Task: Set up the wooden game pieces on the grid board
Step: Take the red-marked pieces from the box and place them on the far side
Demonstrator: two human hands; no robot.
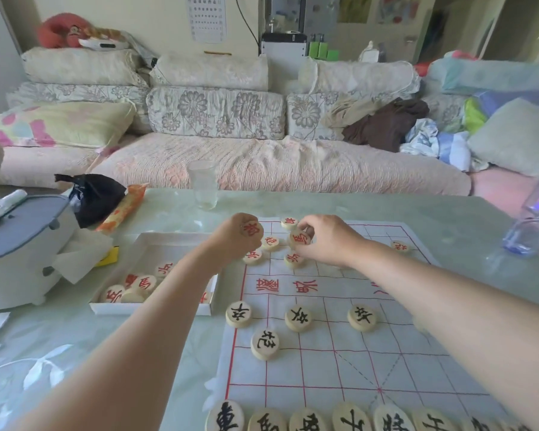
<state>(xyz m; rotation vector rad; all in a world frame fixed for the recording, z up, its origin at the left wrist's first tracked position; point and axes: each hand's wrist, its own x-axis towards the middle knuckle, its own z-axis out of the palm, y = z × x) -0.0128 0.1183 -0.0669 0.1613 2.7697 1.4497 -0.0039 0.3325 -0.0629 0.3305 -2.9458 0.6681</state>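
Note:
A white grid board (349, 362) with red lines lies on the table. Black-lettered wooden discs stand in a row along its near edge (308, 419), with three more (298, 319) and one (264, 343) further up. Several red-lettered discs (269, 243) sit at the far side. My left hand (237, 237) grips a red-lettered disc (251, 229) above the board's far left corner. Just to its right, my right hand (327, 241) pinches another red-lettered disc (300, 237) over the far rows.
A white box (151, 307) left of the board holds several red-lettered discs (145, 284). Further left are a grey-lidded container (16, 244), tissue and a black bag (94, 197). An empty glass (204, 185) stands beyond the board, a plastic bottle (532, 219) at right.

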